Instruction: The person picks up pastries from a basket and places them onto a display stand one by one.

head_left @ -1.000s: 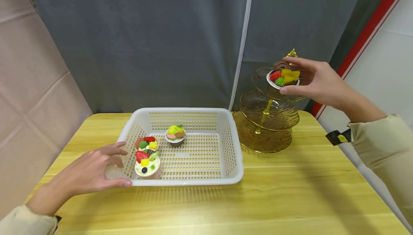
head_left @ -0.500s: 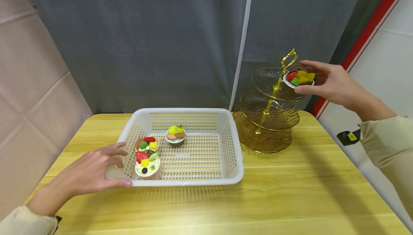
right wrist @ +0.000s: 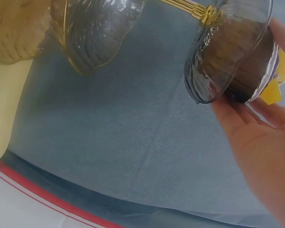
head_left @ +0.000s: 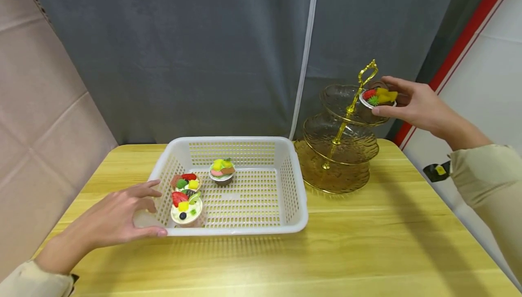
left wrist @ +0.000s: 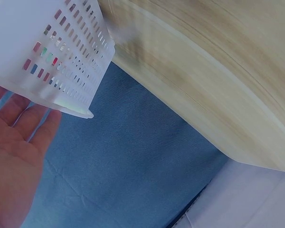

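Observation:
In the head view my right hand pinches a chocolate cupcake, topped with strawberry, yellow fruit and a green piece, at the right of the top plate of a three-tier cake stand. From the right wrist, the cupcake's brown cup shows low against the clear plate, thumb and fingers on either side. My left hand rests at the left front corner of a white plastic basket, thumb along the front rim, fingers loosely extended by the left rim. Inside are three fruit-topped cupcakes, including a lemon-yellow one.
The basket and stand are side by side on a wooden table. A grey curtain hangs behind, with a red-edged white panel at the right. The stand's gold handle rises just left of my right hand.
My right hand has carried the cupcake rightward, past the stand's handle, then slightly down onto the top plate's right side. The left hand and basket have stayed put.

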A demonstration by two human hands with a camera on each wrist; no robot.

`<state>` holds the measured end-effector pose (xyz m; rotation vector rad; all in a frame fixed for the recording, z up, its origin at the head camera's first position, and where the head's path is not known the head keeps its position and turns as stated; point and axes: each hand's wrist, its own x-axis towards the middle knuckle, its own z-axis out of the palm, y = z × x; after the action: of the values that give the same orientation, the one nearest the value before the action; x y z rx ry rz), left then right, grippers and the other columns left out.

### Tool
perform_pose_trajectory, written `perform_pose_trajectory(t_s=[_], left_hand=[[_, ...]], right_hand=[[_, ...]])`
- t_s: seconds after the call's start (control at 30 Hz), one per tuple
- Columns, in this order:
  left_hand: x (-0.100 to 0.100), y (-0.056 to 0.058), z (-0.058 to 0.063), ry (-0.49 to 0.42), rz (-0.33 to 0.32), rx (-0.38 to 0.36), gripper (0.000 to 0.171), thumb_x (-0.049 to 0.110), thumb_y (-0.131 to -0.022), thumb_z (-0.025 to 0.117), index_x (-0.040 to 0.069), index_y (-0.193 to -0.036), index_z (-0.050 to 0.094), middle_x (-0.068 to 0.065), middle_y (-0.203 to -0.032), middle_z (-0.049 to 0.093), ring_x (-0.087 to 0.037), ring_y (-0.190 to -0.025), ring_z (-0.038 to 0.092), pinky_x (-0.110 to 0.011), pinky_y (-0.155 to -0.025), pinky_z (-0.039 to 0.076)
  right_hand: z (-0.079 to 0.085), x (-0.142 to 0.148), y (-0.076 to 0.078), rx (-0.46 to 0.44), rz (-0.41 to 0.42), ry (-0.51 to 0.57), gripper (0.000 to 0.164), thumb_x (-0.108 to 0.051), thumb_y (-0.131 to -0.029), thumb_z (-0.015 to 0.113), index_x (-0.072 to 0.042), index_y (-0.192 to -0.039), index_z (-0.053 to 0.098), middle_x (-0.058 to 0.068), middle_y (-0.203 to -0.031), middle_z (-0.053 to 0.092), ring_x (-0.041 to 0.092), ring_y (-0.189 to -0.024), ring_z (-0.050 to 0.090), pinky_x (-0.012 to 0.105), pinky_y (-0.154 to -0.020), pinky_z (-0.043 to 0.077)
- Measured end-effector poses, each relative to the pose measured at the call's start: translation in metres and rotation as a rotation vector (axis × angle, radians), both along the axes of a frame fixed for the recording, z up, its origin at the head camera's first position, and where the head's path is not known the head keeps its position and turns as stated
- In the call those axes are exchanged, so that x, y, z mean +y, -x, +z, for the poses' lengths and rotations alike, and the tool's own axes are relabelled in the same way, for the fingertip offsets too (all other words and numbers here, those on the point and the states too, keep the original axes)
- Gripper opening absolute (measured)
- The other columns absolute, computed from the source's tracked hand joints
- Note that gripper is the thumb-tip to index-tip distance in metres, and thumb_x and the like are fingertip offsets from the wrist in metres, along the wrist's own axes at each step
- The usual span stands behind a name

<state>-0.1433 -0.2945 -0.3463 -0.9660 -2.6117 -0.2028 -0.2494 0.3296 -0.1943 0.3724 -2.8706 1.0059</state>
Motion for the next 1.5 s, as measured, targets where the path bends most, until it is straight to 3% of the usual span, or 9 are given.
perform_pose_trajectory(t_s=[0.17,0.33,0.4,0.47,0.63,0.93,1.13,1.3,1.5], left_hand=[[-0.001,0.000,0.000,0.003,0.006,0.006,0.046,0.067,-0.066,0.080,0.023,-0.077,0.069,-0.006,-0.113,0.069,-0.034,-0.106,0.067,-0.045,-0.067,0.054],[0.000,0.001,0.001,0.006,0.007,0.000,0.047,0.067,-0.067,0.080,0.022,-0.077,0.069,-0.007,-0.113,0.069,-0.035,-0.106,0.067,-0.046,-0.068,0.054],[0.000,0.001,0.002,0.005,0.005,-0.006,0.047,0.066,-0.067,0.080,0.022,-0.077,0.069,-0.007,-0.113,0.069,-0.036,-0.107,0.067,-0.047,-0.068,0.054],[0.000,0.001,0.002,0.006,0.009,-0.005,0.047,0.067,-0.067,0.080,0.022,-0.077,0.069,-0.007,-0.112,0.070,-0.035,-0.108,0.066,-0.047,-0.068,0.055],[-0.001,0.002,0.003,0.005,0.011,-0.008,0.046,0.066,-0.067,0.080,0.022,-0.077,0.069,-0.007,-0.112,0.070,-0.035,-0.109,0.066,-0.047,-0.069,0.055],[-0.001,0.002,0.003,0.001,-0.018,-0.003,0.046,0.067,-0.065,0.080,0.024,-0.078,0.069,-0.006,-0.112,0.070,-0.036,-0.110,0.065,-0.047,-0.068,0.054],[-0.002,0.001,0.003,0.003,-0.002,-0.008,0.046,0.067,-0.066,0.080,0.024,-0.077,0.069,-0.005,-0.112,0.070,-0.035,-0.111,0.065,-0.047,-0.069,0.055],[-0.001,0.000,0.003,-0.002,0.003,-0.010,0.046,0.066,-0.067,0.080,0.023,-0.075,0.068,-0.006,-0.111,0.070,-0.035,-0.108,0.066,-0.047,-0.068,0.054],[-0.002,0.000,0.003,-0.002,0.009,-0.002,0.046,0.066,-0.066,0.081,0.023,-0.075,0.068,-0.006,-0.110,0.070,-0.035,-0.106,0.067,-0.046,-0.067,0.054]], right_hand=[[0.003,-0.001,-0.002,0.005,-0.002,-0.003,0.088,-0.029,-0.093,0.071,-0.029,-0.160,0.014,0.017,-0.157,0.034,0.003,-0.122,0.051,0.007,-0.080,0.040],[0.011,-0.004,-0.010,0.055,0.024,0.062,0.088,-0.020,-0.093,0.071,-0.037,-0.158,0.013,0.006,-0.162,0.027,0.023,-0.146,0.032,0.013,-0.103,0.035],[0.016,-0.006,-0.014,0.084,0.040,0.102,0.088,-0.016,-0.093,0.071,-0.038,-0.158,0.015,0.001,-0.163,0.026,0.022,-0.148,0.027,0.014,-0.105,0.033],[0.022,-0.009,-0.018,0.111,0.053,0.142,0.088,-0.012,-0.093,0.070,-0.038,-0.158,0.017,-0.002,-0.163,0.026,0.019,-0.149,0.025,0.007,-0.099,0.033],[0.036,-0.019,-0.027,0.168,0.086,0.224,0.091,-0.004,-0.091,0.070,-0.038,-0.157,0.018,-0.007,-0.163,0.023,0.012,-0.149,0.023,0.010,-0.102,0.032],[0.047,-0.048,-0.032,0.170,0.173,0.242,0.095,0.000,-0.088,0.072,-0.037,-0.157,0.020,-0.007,-0.163,0.024,0.015,-0.150,0.023,0.012,-0.103,0.034],[0.045,-0.074,-0.030,0.166,0.280,0.188,0.096,-0.001,-0.086,0.075,-0.032,-0.158,0.020,-0.003,-0.164,0.023,0.019,-0.150,0.022,0.017,-0.107,0.032],[0.036,-0.098,-0.025,0.166,0.365,0.162,0.095,-0.005,-0.084,0.078,-0.027,-0.158,0.024,0.000,-0.163,0.025,0.019,-0.150,0.023,0.037,-0.118,0.021],[0.022,-0.126,-0.015,0.147,0.455,0.151,0.095,-0.008,-0.082,0.082,-0.020,-0.158,0.025,0.000,-0.162,0.027,0.020,-0.149,0.027,0.040,-0.118,0.022]])
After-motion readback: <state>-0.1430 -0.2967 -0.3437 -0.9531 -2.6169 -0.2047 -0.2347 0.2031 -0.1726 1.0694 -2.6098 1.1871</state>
